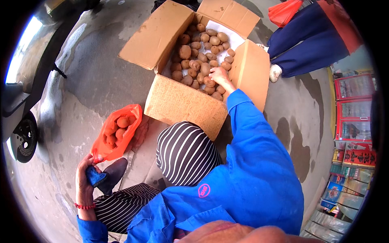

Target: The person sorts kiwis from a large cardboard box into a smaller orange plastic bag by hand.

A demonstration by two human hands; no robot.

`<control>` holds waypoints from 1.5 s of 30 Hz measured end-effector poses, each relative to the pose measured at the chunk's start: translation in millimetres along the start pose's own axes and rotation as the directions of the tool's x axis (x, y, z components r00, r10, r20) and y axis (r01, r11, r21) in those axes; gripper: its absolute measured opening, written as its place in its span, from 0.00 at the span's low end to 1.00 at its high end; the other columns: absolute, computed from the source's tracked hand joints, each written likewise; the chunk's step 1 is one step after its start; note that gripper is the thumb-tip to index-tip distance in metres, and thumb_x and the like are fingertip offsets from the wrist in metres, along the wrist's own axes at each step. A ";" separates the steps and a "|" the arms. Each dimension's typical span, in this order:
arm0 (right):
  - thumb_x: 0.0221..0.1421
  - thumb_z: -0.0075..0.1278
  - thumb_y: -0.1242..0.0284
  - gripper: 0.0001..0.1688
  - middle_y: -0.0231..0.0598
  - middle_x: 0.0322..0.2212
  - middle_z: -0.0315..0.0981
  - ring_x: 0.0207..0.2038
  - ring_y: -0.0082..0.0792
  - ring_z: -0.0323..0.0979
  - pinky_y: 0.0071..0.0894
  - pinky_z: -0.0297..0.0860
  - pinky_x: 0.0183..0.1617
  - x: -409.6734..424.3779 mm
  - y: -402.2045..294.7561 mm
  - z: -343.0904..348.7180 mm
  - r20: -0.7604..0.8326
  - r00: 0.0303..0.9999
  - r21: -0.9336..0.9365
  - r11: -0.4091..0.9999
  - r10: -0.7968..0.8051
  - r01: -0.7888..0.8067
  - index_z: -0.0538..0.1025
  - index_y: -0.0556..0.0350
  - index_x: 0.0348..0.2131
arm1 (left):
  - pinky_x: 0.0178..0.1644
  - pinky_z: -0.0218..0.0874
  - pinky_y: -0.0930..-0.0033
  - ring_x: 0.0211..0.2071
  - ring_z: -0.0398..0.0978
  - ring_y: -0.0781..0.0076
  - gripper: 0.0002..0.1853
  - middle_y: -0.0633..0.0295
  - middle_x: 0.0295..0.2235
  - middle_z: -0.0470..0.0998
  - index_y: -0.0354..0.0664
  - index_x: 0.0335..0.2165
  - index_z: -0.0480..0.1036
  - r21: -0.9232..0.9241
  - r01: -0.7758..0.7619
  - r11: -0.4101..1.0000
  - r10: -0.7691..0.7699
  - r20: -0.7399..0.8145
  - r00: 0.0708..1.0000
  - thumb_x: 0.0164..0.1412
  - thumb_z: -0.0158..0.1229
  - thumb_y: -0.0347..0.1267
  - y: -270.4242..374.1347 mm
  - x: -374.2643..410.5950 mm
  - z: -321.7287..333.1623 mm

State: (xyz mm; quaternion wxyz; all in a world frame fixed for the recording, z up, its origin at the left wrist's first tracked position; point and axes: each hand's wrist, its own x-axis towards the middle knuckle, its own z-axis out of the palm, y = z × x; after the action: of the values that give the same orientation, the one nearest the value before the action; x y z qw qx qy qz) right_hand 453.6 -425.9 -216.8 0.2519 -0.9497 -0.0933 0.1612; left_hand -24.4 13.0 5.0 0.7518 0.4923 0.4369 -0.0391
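An open cardboard box [185, 97] holds many brown kiwifruit [201, 57], with white paper showing under some of them. My right hand [219, 76] reaches in over the box's near right part, its fingertips at the kiwifruit; whether they grip one is unclear. At the lower left, my left hand [86, 168] holds the rim of a red plastic bag [103, 142], which rests on the ground with several kiwifruit [123, 122] visible in its mouth. A dark cloth item with blue fleecy lining [96, 176] is also at my left hand, beside the palm.
Another person [307, 39] in dark blue trousers stands right of the box, near a red bag [284, 12]. A vehicle with a black wheel [25, 138] is at the left. Red-framed glass cabinets [355, 88] line the right edge. The concrete floor [100, 76] has wet patches.
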 end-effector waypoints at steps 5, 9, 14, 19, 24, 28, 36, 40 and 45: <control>0.46 0.48 0.68 0.11 0.41 0.20 0.76 0.24 0.34 0.75 0.39 0.69 0.32 76.6 16.5 14.7 -0.009 0.990 0.253 0.958 0.140 -0.133 0.77 0.57 0.21 | 0.24 0.65 0.79 0.18 0.71 0.76 0.26 0.53 0.31 0.78 0.27 0.48 0.63 0.025 -0.011 1.000 0.015 -0.126 0.992 0.52 0.50 0.32 6.6 -17.1 -0.5; 0.51 0.50 0.70 0.07 0.33 0.19 0.71 0.16 0.29 0.69 0.30 0.70 0.20 158.7 143.6 -90.2 -0.188 0.910 0.648 0.743 0.369 -0.167 0.73 0.54 0.31 | 0.23 0.66 0.77 0.17 0.71 0.74 0.25 0.51 0.30 0.77 0.27 0.47 0.63 -0.067 0.037 0.997 -0.037 0.002 0.999 0.52 0.50 0.32 -8.6 27.2 8.6; 0.55 0.50 0.65 0.21 0.39 0.28 0.70 0.22 0.30 0.71 0.23 0.72 0.26 192.9 79.5 -1.0 -0.011 0.904 0.846 0.485 0.428 -0.219 0.68 0.65 0.42 | 0.23 0.67 0.76 0.17 0.71 0.72 0.24 0.52 0.28 0.77 0.27 0.47 0.63 -0.048 0.044 0.998 -0.054 -0.228 0.972 0.53 0.50 0.32 -0.7 -5.2 3.8; 0.50 0.57 0.62 0.18 0.35 0.20 0.71 0.21 0.24 0.68 0.22 0.66 0.24 203.1 81.8 -34.1 -0.142 0.806 0.678 0.650 0.575 -0.344 0.74 0.61 0.28 | 0.25 0.66 0.77 0.16 0.71 0.72 0.25 0.54 0.25 0.76 0.26 0.46 0.64 -0.032 0.056 0.998 -0.062 -0.219 0.974 0.53 0.50 0.33 -4.0 9.7 6.7; 0.46 0.59 0.63 0.21 0.42 0.26 0.77 0.27 0.28 0.72 0.25 0.67 0.31 219.2 73.2 -3.1 -0.131 0.825 0.765 0.586 0.549 -0.268 0.77 0.65 0.31 | 0.25 0.66 0.77 0.16 0.71 0.73 0.25 0.55 0.23 0.75 0.26 0.46 0.64 -0.038 0.047 0.998 -0.055 -0.236 0.970 0.53 0.51 0.34 1.9 3.3 14.7; 0.44 0.58 0.68 0.15 0.40 0.24 0.74 0.24 0.28 0.70 0.26 0.66 0.27 214.8 101.7 -31.2 -0.286 0.811 0.554 0.779 0.510 -0.295 0.76 0.63 0.30 | 0.24 0.65 0.78 0.16 0.71 0.73 0.25 0.55 0.23 0.75 0.26 0.46 0.64 -0.060 0.051 0.997 -0.062 -0.194 0.979 0.52 0.52 0.34 -2.6 19.3 12.8; 0.45 0.55 0.69 0.10 0.33 0.19 0.69 0.19 0.22 0.66 0.26 0.59 0.17 151.4 81.6 -65.2 -0.029 0.968 0.577 0.796 0.247 -0.186 0.72 0.56 0.25 | 0.23 0.64 0.79 0.16 0.70 0.74 0.23 0.56 0.22 0.74 0.28 0.44 0.65 -0.011 0.042 0.999 -0.043 -0.166 0.985 0.52 0.52 0.34 3.6 12.0 17.1; 0.49 0.53 0.70 0.15 0.35 0.19 0.69 0.20 0.28 0.65 0.29 0.63 0.24 144.6 91.4 -88.1 -0.013 0.991 0.107 0.985 0.134 -0.132 0.73 0.57 0.38 | 0.23 0.63 0.80 0.16 0.70 0.74 0.21 0.57 0.21 0.74 0.29 0.42 0.66 -0.010 0.033 0.999 -0.034 -0.116 0.993 0.53 0.51 0.34 2.6 25.7 19.7; 0.47 0.56 0.65 0.27 0.49 0.39 0.73 0.46 0.49 0.69 0.44 0.65 0.50 145.1 11.6 -106.3 -0.338 0.940 -0.333 0.927 0.051 -0.170 0.70 0.52 0.48 | 0.22 0.63 0.80 0.15 0.69 0.75 0.20 0.58 0.21 0.73 0.29 0.41 0.67 0.027 0.034 0.999 -0.029 -0.176 0.984 0.52 0.51 0.34 5.2 14.1 19.2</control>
State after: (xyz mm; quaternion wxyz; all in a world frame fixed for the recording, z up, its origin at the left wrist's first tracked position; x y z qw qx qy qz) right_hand 627.3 -446.0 -173.0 0.0774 -0.9967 -0.0241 -0.0023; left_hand -1.4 6.0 1.4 0.7023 0.4980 0.5085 -0.0139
